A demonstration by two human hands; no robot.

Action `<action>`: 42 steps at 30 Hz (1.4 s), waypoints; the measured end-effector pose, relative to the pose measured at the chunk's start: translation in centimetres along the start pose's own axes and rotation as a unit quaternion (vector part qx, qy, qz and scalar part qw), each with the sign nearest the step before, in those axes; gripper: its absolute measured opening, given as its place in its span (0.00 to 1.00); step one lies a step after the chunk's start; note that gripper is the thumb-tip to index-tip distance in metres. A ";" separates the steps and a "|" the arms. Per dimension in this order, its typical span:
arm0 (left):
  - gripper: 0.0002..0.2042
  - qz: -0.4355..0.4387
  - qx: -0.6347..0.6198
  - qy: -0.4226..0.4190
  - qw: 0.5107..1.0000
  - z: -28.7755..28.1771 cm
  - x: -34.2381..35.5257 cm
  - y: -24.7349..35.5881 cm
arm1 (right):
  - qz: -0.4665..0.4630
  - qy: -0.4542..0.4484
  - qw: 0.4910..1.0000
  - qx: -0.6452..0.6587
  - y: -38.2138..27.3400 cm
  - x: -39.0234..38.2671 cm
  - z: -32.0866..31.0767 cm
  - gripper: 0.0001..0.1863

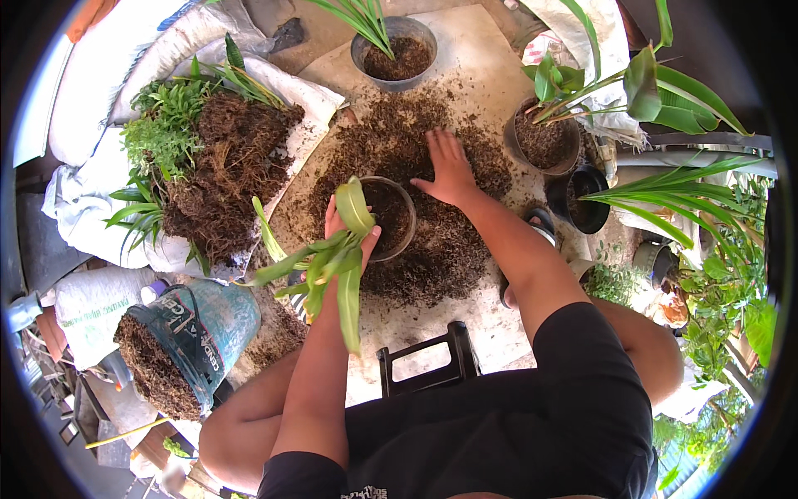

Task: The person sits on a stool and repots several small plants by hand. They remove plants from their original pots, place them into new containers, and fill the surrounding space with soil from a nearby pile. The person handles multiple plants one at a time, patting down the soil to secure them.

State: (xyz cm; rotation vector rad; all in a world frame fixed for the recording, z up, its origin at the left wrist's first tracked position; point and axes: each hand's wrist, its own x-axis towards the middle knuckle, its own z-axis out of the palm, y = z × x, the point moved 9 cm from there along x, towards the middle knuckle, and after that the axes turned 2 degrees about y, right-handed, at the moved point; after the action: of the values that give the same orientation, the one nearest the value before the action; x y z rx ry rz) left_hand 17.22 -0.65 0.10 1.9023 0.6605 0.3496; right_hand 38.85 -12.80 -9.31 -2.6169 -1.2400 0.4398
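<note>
A small dark pot (389, 218) stands at the middle of the scene on a pale slab (490, 328), inside a wide spread of loose brown mix (432, 249). The pot holds some of the same mix, filled partway.

The left hand (349, 229) is closed around a plant (332, 262) with long green strap leaves, at the pot's left rim. The leaves fan out to the left and down over the forearm; whether the roots are inside the pot cannot be told. The left forearm runs up from the near edge, almost straight.

The right hand (449, 170) lies open and flat, fingers spread, palm down on the mix just right of and beyond the pot. It grips nothing. Its forearm comes in from the right, bent at the elbow over a knee.

Far across the slab stands a grey pot (397, 54) full of mix with a green plant in it. At the right is a planted pot (540, 137) with broad leaves, and just near it a black pot (586, 204), its contents too dark to tell.

To the left, a clump of plants (208, 158) with matted brown roots lies on white sacks (91, 191). Nearer on the left a teal bucket (195, 333) lies tipped on its side, packed with brown mix at its mouth. A black stool (428, 362) shows between the knees.
</note>
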 end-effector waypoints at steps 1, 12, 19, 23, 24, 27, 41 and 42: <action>0.18 -0.029 -0.044 -0.001 0.999 0.1 0.0 0.1 | 0.027 -0.003 1.000 0.015 0.4 -0.2 1.1 0.58; 0.17 0.018 0.042 0.035 0.998 -0.2 0.0 0.1 | -0.178 0.030 0.980 0.080 -6.0 -5.2 5.3 0.36; 0.17 -0.016 0.032 0.026 0.999 -0.3 -0.2 -0.4 | -0.230 0.001 0.972 -0.048 -4.0 -3.6 5.3 0.22; 0.19 0.004 0.067 0.036 0.997 -0.5 -0.1 1.2 | -0.067 0.024 0.995 0.068 -0.2 -1.9 5.1 0.16; 0.20 0.002 0.081 0.053 0.995 -1.0 -0.5 1.0 | 0.075 -0.013 0.983 0.168 0.4 -2.0 3.3 0.14; 0.23 0.010 0.104 0.087 0.991 -1.3 -0.7 0.7 | 0.412 0.067 0.749 0.515 2.7 -5.8 3.3 0.15; 0.20 -0.124 -0.237 0.085 0.960 -3.3 -1.4 1.1 | 0.448 -0.097 0.699 0.549 -10.4 -7.8 -1.8 0.28; 0.20 -0.113 -0.241 0.086 0.960 -3.4 -1.4 1.2 | 0.440 -0.095 0.693 0.563 -11.2 -7.9 -2.2 0.30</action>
State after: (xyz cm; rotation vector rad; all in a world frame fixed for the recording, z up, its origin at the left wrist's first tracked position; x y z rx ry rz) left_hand 14.65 0.70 2.65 1.3279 0.8156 0.4830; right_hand 26.88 -12.16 -2.31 -1.7834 0.4254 1.1575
